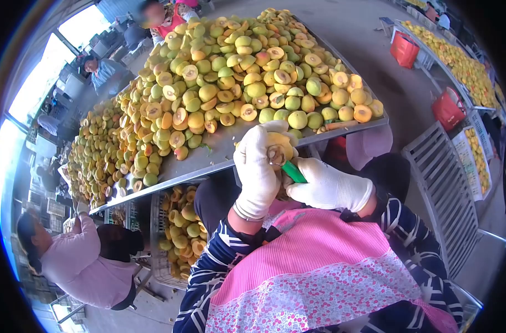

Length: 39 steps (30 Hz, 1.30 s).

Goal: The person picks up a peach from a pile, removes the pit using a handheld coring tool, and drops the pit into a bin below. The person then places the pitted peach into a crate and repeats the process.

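Note:
In its white glove, my left hand (257, 172) is closed around a halved yellow peach (286, 143), cut face turned toward me. My right hand (329, 186), also gloved, grips a green-handled tool (294, 172). The tool's metal end meets the cut face near the pit; its exact shape is hard to make out. Both hands are close together over my lap, just past the near edge of a metal table (230, 145). On that table a large heap of halved peaches (208, 72) is piled, some cut side up with pits showing.
Below the table edge stands a crate (163, 244) of peach halves. A co-worker in a pale top (89, 266) sits at the left. To the right are a slatted metal rack (441, 194), red bags (448, 108) and another fruit-covered table (458, 55).

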### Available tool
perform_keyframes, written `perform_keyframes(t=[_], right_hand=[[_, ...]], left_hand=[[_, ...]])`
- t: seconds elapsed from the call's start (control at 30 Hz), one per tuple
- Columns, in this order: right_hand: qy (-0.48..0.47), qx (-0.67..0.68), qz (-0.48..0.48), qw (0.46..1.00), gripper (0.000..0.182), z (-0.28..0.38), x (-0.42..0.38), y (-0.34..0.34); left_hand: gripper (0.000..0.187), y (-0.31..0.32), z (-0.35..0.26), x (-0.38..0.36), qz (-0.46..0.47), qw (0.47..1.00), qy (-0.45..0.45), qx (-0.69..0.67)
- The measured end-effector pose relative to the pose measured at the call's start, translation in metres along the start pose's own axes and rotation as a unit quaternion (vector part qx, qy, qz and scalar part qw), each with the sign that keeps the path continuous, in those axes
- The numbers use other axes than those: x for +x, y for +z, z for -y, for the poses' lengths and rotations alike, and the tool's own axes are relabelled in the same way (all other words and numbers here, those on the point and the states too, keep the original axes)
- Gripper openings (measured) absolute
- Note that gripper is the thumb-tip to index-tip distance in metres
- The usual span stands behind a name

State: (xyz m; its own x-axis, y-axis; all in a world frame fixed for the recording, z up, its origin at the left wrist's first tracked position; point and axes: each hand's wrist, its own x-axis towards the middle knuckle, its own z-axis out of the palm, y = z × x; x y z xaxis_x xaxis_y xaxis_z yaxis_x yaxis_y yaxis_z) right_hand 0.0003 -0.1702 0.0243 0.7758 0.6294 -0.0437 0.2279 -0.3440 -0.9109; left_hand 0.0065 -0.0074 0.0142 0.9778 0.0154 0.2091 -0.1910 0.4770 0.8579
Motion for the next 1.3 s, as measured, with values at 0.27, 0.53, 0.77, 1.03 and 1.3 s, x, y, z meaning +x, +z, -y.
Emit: perform_keyframes(t=[0.27, 0.53, 0.77, 1.03, 1.3], right_hand=[[-0.036, 0.041, -0.024, 0.998, 0.018, -0.001, -0.001, 0.005], [-0.078, 0.007, 0.007, 0.997, 0.008, -0.023, 0.002, -0.002], [0.126, 0.403, 0.210, 0.882, 0.006, 0.007, -0.008, -0.016], [0.137, 0.596, 0.290, 0.736, 0.015, -0.026, -0.001, -0.016], [0.163, 0.358, 0.232, 0.890, 0.010, 0.000, 0.007, -0.013]], left_hand=[[0.054, 0.011, 0.000, -0.003, -0.010, 0.999, 0.032, 0.025], [0.060, 0.004, -0.010, 0.010, 0.072, 0.990, -0.020, 0.121], [0.063, 0.010, -0.016, 0.014, 0.129, 0.983, 0.025, 0.127], [0.064, 0.008, 0.003, 0.016, 0.106, 0.984, -0.118, -0.076], [0.037, -0.013, -0.002, 0.006, 0.052, 0.994, 0.001, 0.100]])
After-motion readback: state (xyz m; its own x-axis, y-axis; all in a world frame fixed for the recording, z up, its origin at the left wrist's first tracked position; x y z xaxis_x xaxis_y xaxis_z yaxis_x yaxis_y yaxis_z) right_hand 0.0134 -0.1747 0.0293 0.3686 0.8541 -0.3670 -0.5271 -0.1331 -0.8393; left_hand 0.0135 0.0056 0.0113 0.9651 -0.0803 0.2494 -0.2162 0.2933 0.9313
